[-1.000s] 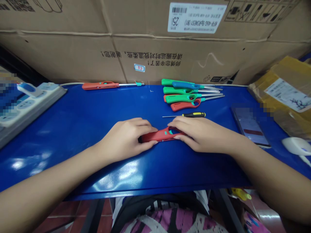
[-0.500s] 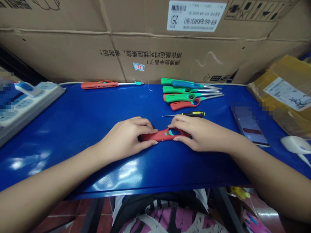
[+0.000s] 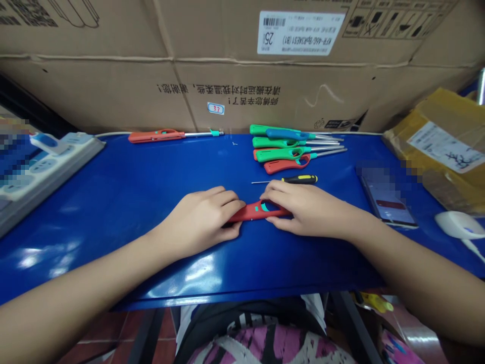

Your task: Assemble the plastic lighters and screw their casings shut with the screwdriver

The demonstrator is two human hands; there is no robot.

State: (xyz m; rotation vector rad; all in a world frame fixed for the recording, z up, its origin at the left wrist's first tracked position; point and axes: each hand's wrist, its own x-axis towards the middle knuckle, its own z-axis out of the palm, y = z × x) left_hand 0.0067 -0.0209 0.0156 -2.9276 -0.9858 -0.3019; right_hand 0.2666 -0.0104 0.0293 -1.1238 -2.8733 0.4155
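A red gas lighter with a green trigger lies across the middle of the blue table, between both hands. My left hand grips its handle end, fingers on the far side and thumb on the near side. My right hand pinches it around the trigger loop, so that end is partly covered. Just beyond my right hand rests a screwdriver with a black and yellow handle.
Several green, blue and red lighters are heaped at the back. An orange lighter lies back left, before a large carton. A power strip is at left; a phone, white mouse-like device and taped box stand right.
My left hand has shifted slightly and now covers more of the lighter's handle end. My right hand stays on the trigger end. The view has tilted a little.
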